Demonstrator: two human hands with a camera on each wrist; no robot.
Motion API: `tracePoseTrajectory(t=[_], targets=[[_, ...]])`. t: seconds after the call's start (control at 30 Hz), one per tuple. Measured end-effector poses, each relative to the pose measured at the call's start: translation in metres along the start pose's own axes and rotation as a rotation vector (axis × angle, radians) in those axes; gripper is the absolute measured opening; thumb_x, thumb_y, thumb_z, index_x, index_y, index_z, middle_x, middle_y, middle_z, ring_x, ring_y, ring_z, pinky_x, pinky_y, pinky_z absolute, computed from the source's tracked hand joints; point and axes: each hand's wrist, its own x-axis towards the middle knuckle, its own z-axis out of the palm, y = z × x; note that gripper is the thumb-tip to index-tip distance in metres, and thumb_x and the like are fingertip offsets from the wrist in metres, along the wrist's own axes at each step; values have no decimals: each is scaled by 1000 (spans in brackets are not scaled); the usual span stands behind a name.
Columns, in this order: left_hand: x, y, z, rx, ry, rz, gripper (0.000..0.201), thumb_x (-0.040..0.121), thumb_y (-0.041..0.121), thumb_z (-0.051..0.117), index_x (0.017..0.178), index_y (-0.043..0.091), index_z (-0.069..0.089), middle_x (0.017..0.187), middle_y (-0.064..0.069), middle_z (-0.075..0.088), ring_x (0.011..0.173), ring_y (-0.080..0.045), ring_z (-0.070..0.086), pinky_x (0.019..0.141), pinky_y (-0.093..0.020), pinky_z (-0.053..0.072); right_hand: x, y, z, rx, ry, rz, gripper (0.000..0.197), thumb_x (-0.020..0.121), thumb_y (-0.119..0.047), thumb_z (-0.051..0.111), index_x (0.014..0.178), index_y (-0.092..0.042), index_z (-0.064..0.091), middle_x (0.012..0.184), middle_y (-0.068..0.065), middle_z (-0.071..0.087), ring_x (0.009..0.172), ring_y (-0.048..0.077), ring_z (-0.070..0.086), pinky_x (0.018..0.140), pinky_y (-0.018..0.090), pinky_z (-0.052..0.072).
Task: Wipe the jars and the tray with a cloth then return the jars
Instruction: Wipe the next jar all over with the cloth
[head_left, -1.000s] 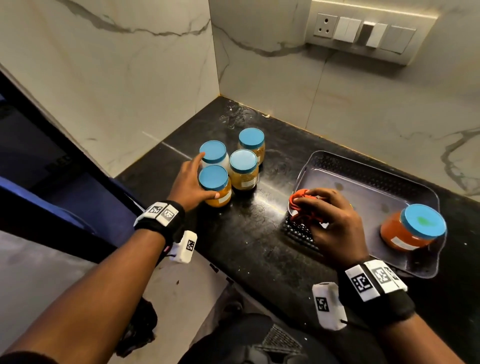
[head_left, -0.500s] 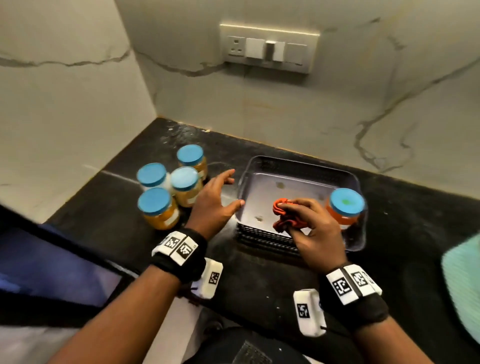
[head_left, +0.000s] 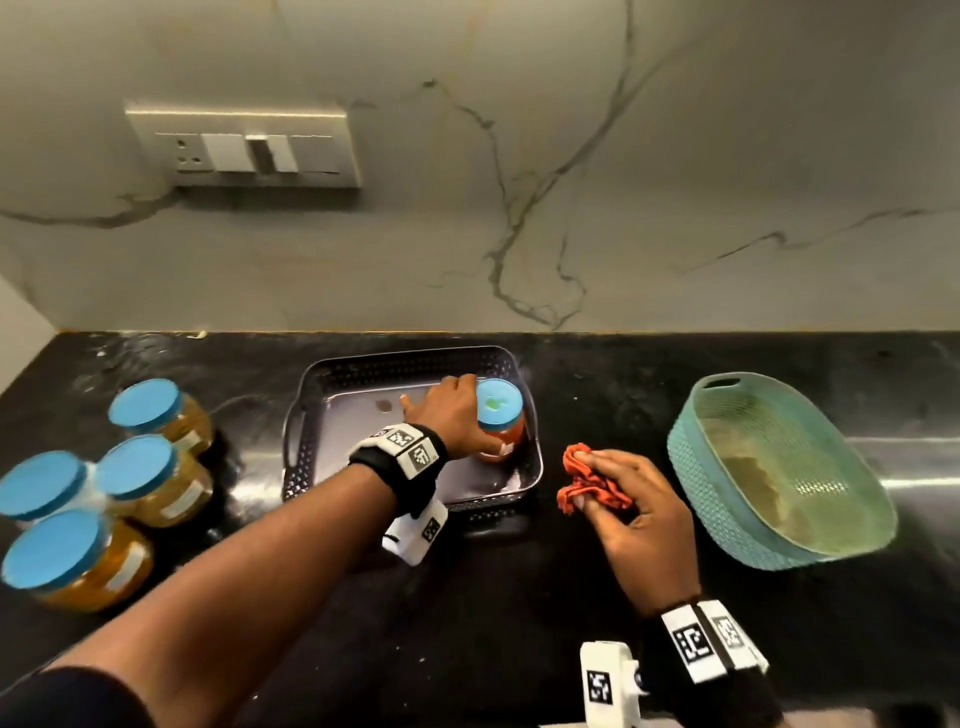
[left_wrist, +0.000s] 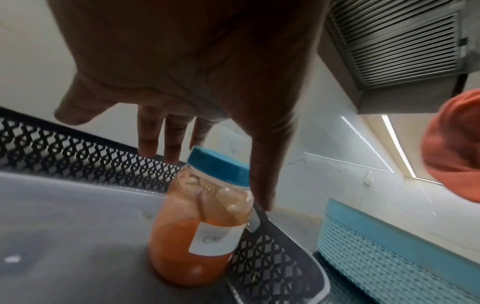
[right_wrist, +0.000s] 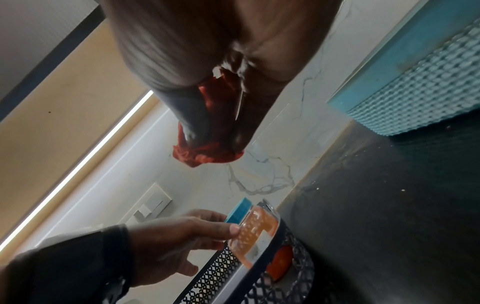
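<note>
A dark lattice tray (head_left: 306, 405) sits mid-counter. One blue-lidded jar of orange paste (head_left: 500, 421) stands in its right end. My left hand (head_left: 467, 405) reaches across the tray to that jar. In the left wrist view the thumb (left_wrist: 259, 185) lies along the right of the lid, and the straight fingers hang behind and left of the jar (left_wrist: 197, 236). My right hand (head_left: 597, 483) hovers over the counter just right of the tray and grips a bunched red cloth (head_left: 574, 467) (right_wrist: 205, 156). Several blue-lidded jars (head_left: 135, 465) stand grouped on the counter at the left.
A teal woven basket (head_left: 696, 467) stands tilted at the right, close to my right hand. The marble wall with a switch plate (head_left: 249, 150) rises behind the black counter (head_left: 467, 597). The tray's walls enclose the jar on the right and near sides.
My left hand left the jar group and crossed over the tray to the orange jar. My right hand carried the cloth out of the tray to the counter on its right. The view swung right.
</note>
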Motion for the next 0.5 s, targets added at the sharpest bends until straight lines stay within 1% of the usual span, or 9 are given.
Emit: tracePoseTrajectory(t=[0.07, 0.17, 0.23, 0.3, 0.37, 0.47, 0.5], targets=[[11, 1, 7, -23, -31, -41, 103, 61, 64, 84, 143, 20, 41, 143, -7, 51, 133, -33, 49, 110, -66, 33, 0, 3, -6, 3, -1, 0, 48, 70, 7, 83, 110, -20, 76, 111, -5, 67, 106, 8, 65, 94, 14, 47], [21, -1, 14, -129, -16, -86, 99, 55, 61, 86, 135, 20, 44, 132, -9, 57, 120, -33, 57, 102, -55, 46, 2, 6, -11, 22, 2, 13, 48, 70, 7, 83, 109, -21, 76, 111, -7, 67, 107, 8, 65, 93, 13, 47], [23, 1, 15, -218, 25, -77, 101, 45, 64, 81, 130, 21, 47, 124, -7, 59, 113, -31, 60, 95, -49, 52, 4, 8, -13, 27, -1, 20, 48, 69, 7, 83, 108, -21, 76, 111, -7, 67, 107, 8, 65, 92, 10, 45], [19, 2, 12, -318, 95, -50, 101, 37, 68, 73, 124, 23, 49, 118, -2, 58, 106, -26, 61, 89, -46, 54, 8, 7, -12, 40, -14, 22, 49, 69, 8, 83, 108, -20, 76, 111, -7, 67, 107, 9, 65, 92, 11, 46], [9, -1, 6, -436, 165, 3, 97, 39, 67, 75, 122, 25, 48, 116, 2, 59, 104, -20, 61, 88, -43, 55, 14, 3, -11, 70, -21, 19, 50, 70, 9, 82, 109, -21, 75, 111, -7, 67, 107, 7, 65, 91, 12, 47], [-14, -10, -7, -657, 244, 63, 89, 49, 56, 89, 122, 27, 46, 114, 11, 64, 105, -11, 64, 90, -38, 55, 28, -8, -5, 106, -47, 51, 53, 74, 4, 81, 117, -25, 70, 113, -9, 68, 108, 5, 65, 93, 17, 50], [-24, -14, -12, -733, 259, 71, 89, 52, 52, 92, 124, 27, 45, 114, 13, 64, 107, -9, 64, 90, -36, 56, 33, -14, -1, 130, -60, 76, 55, 76, 2, 80, 122, -25, 67, 114, -10, 68, 107, 4, 65, 93, 16, 50]])
